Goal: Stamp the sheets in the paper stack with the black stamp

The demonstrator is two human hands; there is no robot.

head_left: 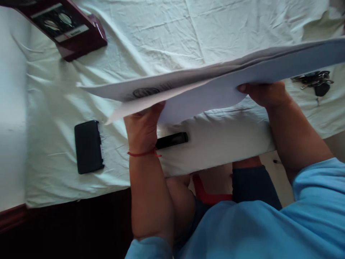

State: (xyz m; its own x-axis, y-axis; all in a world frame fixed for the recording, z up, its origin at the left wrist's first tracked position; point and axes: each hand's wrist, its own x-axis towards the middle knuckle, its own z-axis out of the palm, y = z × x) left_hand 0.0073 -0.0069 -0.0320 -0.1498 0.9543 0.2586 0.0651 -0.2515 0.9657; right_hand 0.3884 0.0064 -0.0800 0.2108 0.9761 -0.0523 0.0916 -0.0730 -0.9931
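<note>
Several large white paper sheets (199,95) are held up over the cloth-covered table, tilted and slightly apart along their edges. A round dark printed emblem (146,92) shows on one sheet at the left. My left hand (142,124) grips the lower left part of the sheets, with a red thread round the wrist; most of its fingers are hidden behind the paper. My right hand (265,94) pinches the lower right edge, thumb on the near face and the other fingers out of sight.
A black phone (174,139) lies just right of my left wrist. At the left is a dark wallet-like case (88,146). A maroon box (78,32) stands at the back left. A key bunch (316,81) lies at the right on the pale cloth (161,25).
</note>
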